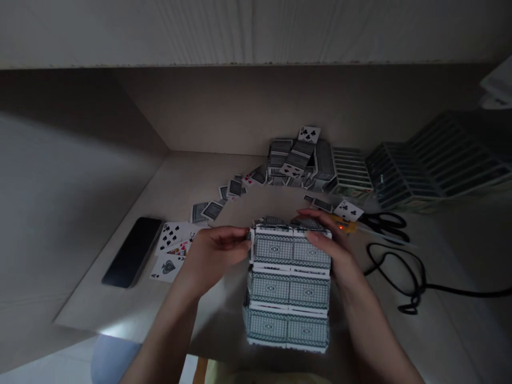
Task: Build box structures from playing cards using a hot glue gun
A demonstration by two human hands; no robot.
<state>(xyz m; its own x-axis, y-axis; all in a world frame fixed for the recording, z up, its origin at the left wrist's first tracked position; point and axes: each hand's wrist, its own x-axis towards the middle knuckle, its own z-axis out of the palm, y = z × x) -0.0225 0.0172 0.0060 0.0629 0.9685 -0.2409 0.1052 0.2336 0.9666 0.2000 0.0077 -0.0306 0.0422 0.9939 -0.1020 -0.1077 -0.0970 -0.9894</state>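
A three-storey tower built of playing cards [288, 288] stands on the desk near its front edge, its walls showing green patterned backs. My left hand [214, 253] rests against the left side of the top storey, fingers curled round the corner. My right hand [332, 245] is on the top right, fingers laid over the upper edge and roof cards. What lies under the fingertips is hidden.
Loose cards [176, 248] lie face up at the left beside a dark phone [133, 250]. A heap of cards [298, 160] and rows of card packs [404, 176] sit at the back. Scissors [384, 221], a black cable [404, 277] and a yellow tool [344, 226] lie to the right.
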